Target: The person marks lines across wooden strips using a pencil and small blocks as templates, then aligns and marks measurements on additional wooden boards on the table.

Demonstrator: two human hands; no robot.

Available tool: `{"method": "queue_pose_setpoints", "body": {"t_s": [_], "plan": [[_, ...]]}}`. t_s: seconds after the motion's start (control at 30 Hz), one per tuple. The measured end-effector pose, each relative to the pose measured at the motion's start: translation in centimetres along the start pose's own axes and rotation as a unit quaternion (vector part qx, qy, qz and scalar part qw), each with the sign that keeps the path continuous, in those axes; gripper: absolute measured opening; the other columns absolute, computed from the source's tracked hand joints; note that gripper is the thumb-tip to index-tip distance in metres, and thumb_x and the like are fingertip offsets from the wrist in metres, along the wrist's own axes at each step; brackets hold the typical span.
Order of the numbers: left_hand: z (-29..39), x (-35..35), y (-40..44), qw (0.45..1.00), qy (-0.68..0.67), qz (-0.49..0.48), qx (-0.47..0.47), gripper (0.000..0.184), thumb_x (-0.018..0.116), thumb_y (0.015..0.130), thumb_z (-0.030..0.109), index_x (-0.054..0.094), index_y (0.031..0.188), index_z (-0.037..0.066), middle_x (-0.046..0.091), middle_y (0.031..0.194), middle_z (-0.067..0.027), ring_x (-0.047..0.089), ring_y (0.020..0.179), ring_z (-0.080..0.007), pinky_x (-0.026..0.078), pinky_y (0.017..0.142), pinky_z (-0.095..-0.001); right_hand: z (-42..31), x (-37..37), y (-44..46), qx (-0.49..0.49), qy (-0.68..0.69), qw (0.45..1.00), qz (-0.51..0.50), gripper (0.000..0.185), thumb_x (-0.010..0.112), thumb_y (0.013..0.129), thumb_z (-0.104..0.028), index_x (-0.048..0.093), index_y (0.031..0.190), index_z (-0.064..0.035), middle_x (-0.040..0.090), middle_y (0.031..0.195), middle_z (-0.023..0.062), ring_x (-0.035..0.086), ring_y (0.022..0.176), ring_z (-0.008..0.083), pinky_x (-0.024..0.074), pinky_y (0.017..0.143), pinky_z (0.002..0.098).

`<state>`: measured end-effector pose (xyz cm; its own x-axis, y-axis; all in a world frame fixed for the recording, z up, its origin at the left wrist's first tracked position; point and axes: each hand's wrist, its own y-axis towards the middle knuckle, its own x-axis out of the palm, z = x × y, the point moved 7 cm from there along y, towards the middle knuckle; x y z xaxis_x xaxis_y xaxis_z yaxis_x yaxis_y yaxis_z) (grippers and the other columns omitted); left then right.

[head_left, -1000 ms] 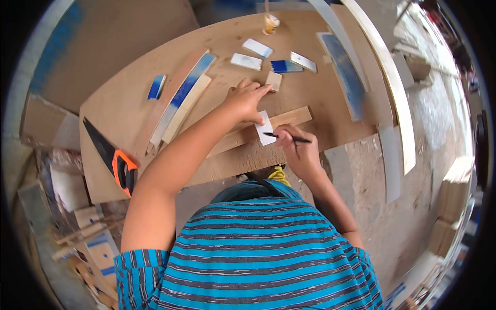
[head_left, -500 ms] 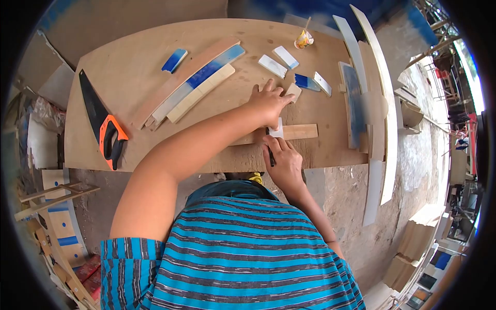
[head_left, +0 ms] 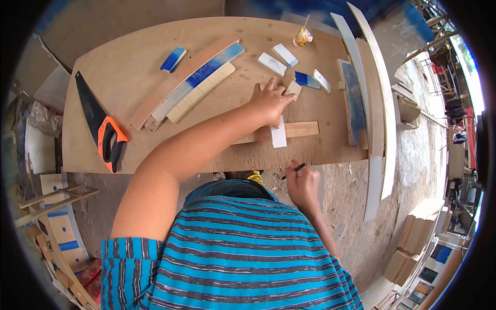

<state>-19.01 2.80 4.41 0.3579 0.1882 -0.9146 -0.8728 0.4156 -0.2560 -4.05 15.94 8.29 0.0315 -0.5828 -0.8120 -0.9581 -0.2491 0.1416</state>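
My left hand [head_left: 269, 103] is spread over the wooden table [head_left: 232, 108], its thumb pressing the top end of a white rectangular piece [head_left: 278, 137]. That piece lies across a wooden strip [head_left: 302, 129]. Fingers of the same hand reach to a small wooden block [head_left: 293, 89]. Off the table's front edge, my right hand [head_left: 302, 178] is closed around a black pen [head_left: 293, 171], away from the white piece.
A handsaw [head_left: 98, 120] with an orange and black handle lies at the left. Blue-painted strips [head_left: 206, 71], short white pieces [head_left: 272, 64] and a cup with a stick [head_left: 303, 37] stand farther back. Long boards [head_left: 380, 93] line the right side.
The view has shifted. My right hand has drawn back from the white piece toward me, with the pen still in it. My left hand stays on the white piece.
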Motion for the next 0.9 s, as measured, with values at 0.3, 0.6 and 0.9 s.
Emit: {"method": "queue_pose_setpoints", "body": {"t_s": [0.3,0.6,0.9], "plan": [[-1.1,1.1,0.0,0.999,-0.047,0.018,0.005,0.099,0.089,0.062,0.034,0.043,0.15,0.029,0.053,0.144,-0.0035,0.035,0.143,-0.0341,0.037,0.107,-0.0571,8.1,3.6,1.0,0.21,0.153,0.966,-0.023,0.028,0.053,0.096,-0.024,0.07,0.098,-0.0012,0.066,0.07,0.0113,0.064,0.067,0.0233,0.0477,0.065,0.0355],[-1.6,1.8,-0.4,0.996,-0.07,0.046,0.015,0.086,0.087,0.065,0.037,0.052,0.143,0.026,0.06,0.134,-0.0021,0.044,0.136,-0.027,0.038,0.106,-0.0534,9.1,7.7,1.4,0.322,0.303,0.893,-0.079,0.035,0.062,0.096,-0.036,0.071,0.09,-0.0024,0.063,0.065,0.0023,0.057,0.062,0.0103,0.0438,0.059,0.0283],[-4.5,0.5,-5.4,0.959,0.003,0.279,0.046,0.058,0.076,0.082,0.039,0.062,0.133,0.016,0.061,0.134,-0.0075,0.044,0.137,-0.0311,0.034,0.111,-0.0485,10.5,7.1,1.2,0.318,0.422,0.848,0.023,0.021,0.061,0.097,-0.026,0.067,0.096,-0.0052,0.062,0.072,-0.0003,0.047,0.053,0.0067,0.0357,0.047,0.0242]]}}
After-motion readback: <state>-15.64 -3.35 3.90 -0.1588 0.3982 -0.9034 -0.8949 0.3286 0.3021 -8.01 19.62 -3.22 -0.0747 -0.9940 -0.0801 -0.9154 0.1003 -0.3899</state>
